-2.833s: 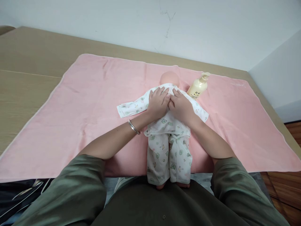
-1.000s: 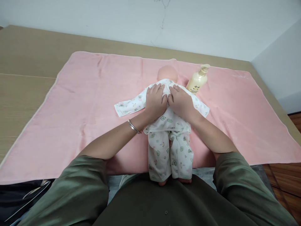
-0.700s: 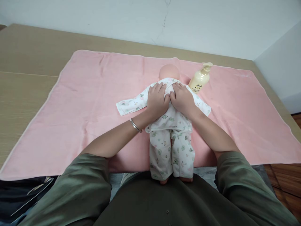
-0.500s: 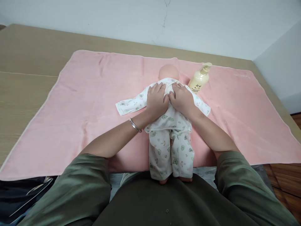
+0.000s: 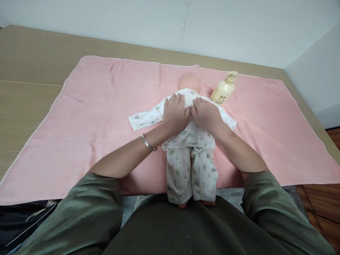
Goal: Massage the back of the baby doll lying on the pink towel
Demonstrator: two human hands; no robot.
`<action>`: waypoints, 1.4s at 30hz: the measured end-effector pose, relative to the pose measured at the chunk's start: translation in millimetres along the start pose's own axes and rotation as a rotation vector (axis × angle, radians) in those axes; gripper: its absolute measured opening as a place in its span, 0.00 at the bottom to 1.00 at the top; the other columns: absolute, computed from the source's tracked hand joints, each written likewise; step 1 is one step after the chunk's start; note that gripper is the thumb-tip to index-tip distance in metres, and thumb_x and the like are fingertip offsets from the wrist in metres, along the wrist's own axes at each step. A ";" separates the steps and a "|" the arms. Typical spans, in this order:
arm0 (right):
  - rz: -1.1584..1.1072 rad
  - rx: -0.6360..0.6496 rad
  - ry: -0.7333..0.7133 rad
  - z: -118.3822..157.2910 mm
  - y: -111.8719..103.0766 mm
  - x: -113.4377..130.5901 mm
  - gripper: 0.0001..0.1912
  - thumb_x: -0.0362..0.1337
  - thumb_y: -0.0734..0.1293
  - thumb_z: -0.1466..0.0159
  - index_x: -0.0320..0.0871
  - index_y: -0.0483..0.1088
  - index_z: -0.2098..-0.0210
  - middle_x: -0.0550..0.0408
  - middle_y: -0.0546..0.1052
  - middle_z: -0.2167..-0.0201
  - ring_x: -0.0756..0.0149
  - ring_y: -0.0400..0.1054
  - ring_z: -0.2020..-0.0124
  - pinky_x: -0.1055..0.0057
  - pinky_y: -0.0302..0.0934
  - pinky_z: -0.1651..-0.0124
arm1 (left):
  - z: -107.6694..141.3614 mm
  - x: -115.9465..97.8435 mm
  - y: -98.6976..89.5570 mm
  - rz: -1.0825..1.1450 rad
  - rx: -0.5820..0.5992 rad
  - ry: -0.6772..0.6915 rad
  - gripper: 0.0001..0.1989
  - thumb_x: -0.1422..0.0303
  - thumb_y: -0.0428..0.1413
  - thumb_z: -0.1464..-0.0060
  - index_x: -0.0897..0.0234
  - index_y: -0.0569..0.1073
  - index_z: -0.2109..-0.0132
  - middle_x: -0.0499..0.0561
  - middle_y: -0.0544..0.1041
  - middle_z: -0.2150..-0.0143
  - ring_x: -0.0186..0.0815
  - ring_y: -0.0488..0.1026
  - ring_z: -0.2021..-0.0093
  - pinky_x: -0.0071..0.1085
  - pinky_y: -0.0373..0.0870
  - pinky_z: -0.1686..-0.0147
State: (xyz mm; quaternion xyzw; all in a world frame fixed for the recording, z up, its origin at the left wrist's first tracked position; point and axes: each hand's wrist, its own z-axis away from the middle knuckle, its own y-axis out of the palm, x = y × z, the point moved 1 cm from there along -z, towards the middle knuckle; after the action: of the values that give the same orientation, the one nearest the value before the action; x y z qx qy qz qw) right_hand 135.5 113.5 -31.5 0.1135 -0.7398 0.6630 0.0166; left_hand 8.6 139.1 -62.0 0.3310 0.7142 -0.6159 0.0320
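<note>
A baby doll in a white printed top and matching trousers lies stretched out, apparently face down, its feet towards my body. My left hand rests on the left side of its upper back, fingers spread over the cloth. On the right side of the back lies my right hand, its fingers slightly bent and pointing inward. Both thumbs nearly meet over the middle of the back. Close to the doll's right-hand shoulder stands a cream pump bottle with a cow picture.
A pink blanket lies under the doll and covers much of the wooden table. Behind the table rises a pale wall. Dark wooden flooring shows at the lower right.
My right fingers have drawn in slightly and the cloth near the collar lies flatter. Both hands stay on the doll's back. The whole view has shifted a little.
</note>
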 end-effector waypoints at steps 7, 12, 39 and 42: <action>-0.029 0.012 0.007 -12.1 6.4 -7.9 0.25 0.34 0.51 0.28 0.23 0.63 0.39 0.33 0.68 0.37 0.48 0.58 0.33 0.55 0.51 0.29 | 10.7 -4.9 0.9 -0.002 0.004 0.076 0.26 0.67 0.40 0.36 0.73 0.62 0.35 0.64 0.61 0.30 0.52 0.55 0.28 0.57 0.49 0.29; 0.026 -0.009 -0.025 9.6 0.8 8.6 0.24 0.32 0.51 0.30 0.24 0.67 0.42 0.31 0.70 0.39 0.48 0.61 0.34 0.54 0.52 0.29 | -15.8 13.4 6.0 0.061 0.027 -0.005 0.25 0.67 0.41 0.37 0.69 0.65 0.37 0.62 0.65 0.32 0.52 0.57 0.29 0.55 0.52 0.29; -0.105 -0.023 0.023 -17.8 9.3 -11.4 0.26 0.36 0.53 0.29 0.25 0.63 0.39 0.34 0.67 0.36 0.48 0.57 0.31 0.53 0.50 0.28 | 2.3 0.0 0.5 -0.069 -0.034 0.079 0.24 0.67 0.40 0.35 0.74 0.64 0.37 0.66 0.66 0.34 0.54 0.59 0.31 0.52 0.54 0.31; -0.083 -0.019 0.019 -15.1 14.0 -9.7 0.29 0.35 0.51 0.30 0.20 0.59 0.36 0.31 0.64 0.35 0.45 0.55 0.31 0.50 0.50 0.29 | -3.5 1.3 -3.8 -0.055 0.021 0.045 0.25 0.67 0.42 0.36 0.73 0.64 0.37 0.65 0.65 0.33 0.55 0.58 0.30 0.54 0.55 0.31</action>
State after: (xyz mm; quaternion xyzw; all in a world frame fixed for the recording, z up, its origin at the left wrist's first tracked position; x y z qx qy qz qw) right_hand 140.4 131.1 -45.0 0.1374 -0.7404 0.6559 0.0522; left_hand 6.8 142.7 -58.5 0.3252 0.7173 -0.6162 -0.0045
